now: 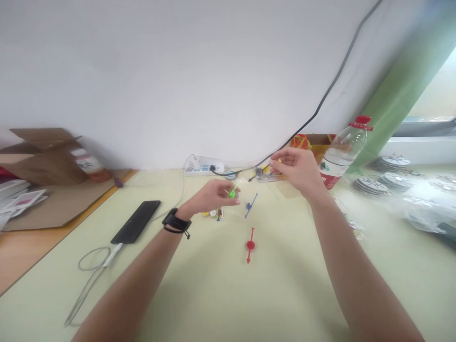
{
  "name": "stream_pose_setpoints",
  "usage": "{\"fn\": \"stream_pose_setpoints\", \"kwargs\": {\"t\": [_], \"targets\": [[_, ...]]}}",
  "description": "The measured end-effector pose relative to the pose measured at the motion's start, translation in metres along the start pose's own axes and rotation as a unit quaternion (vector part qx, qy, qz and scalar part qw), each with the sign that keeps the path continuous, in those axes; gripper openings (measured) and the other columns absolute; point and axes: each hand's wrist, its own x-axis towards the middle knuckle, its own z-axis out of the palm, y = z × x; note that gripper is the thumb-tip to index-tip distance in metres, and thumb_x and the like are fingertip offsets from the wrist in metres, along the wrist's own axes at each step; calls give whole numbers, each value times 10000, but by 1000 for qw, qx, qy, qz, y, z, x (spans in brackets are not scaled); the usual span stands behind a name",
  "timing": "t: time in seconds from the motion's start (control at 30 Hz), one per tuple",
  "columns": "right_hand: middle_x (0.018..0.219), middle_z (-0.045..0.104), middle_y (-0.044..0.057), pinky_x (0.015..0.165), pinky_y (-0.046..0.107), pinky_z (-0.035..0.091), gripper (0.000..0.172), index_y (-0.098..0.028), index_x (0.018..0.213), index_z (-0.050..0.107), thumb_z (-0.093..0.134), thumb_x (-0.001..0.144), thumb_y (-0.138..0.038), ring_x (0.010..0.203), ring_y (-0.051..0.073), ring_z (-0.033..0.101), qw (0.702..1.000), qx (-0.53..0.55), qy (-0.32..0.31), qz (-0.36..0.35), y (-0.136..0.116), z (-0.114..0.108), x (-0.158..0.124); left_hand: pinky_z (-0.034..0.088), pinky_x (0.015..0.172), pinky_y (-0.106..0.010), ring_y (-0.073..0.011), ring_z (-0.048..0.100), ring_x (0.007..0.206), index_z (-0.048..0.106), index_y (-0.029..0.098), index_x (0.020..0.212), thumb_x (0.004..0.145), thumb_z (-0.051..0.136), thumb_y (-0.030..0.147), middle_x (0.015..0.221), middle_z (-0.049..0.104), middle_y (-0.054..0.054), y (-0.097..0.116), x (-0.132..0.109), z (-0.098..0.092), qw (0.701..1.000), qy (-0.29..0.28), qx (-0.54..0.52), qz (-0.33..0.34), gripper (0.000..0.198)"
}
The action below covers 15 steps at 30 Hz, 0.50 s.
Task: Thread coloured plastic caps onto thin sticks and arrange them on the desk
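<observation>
One red arrow [251,245], slim, round-hubbed — green piece [232,194] in left hand [211,196]

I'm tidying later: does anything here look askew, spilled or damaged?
No spill or damage stands out. The red-capped bottle on the right seems to lean outward, but the labelled bottle on the left does too, so lens distortion is likely. The green pointer in the left hand is too small to check closely.

Plain whitish wall [178,76] at 12 from where I stand, grey cable [338,78] slanting down it toward 1. Green upright strip [402,95], 2 o'clock; bright window [438,92] beside it, pale ledge [423,148] below. Pale-green tabletop [199,299] at 6, orange wood surface [14,266] at 8. Light soft.
</observation>
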Motion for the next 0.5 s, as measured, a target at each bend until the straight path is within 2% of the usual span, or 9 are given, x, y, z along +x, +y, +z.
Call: {"fn": "stream_pose_setpoints", "kwargs": {"t": [0.13, 0.3, 0.5], "targets": [[760, 718, 54, 624, 285, 580, 204, -158, 875, 723, 755, 803, -346, 691, 203, 726, 999, -33, -17, -37, -10, 11, -5, 442, 507, -197, -100, 551, 620, 680, 168, 926, 806, 770, 437, 841, 665, -16, 3, -1, 1, 1000, 7, 11, 4, 308], [741, 709, 30, 622, 271, 539, 122, -171, 866, 734, 706, 840, -287, 666, 174, 690, 991, -87, -31, -100, -26, 13, -14, 443, 496, -191, -104, 574, 622, 686, 169, 928, 793, 781, 408, 824, 664, -8, 4, -1, 2, 1000, 18, 20, -1, 291], [760, 720, 28, 625, 262, 534, 83, -176, 866, 732, 675, 844, -232, 672, 167, 684, 987, -113, -44, -104, -29, 14, -17, 422, 469, -197, -111, 567, 595, 695, 168, 949, 800, 775, 412, 740, 628, 7, 6, -1, 4, 1000, 2, 13, 13, 296]]}}
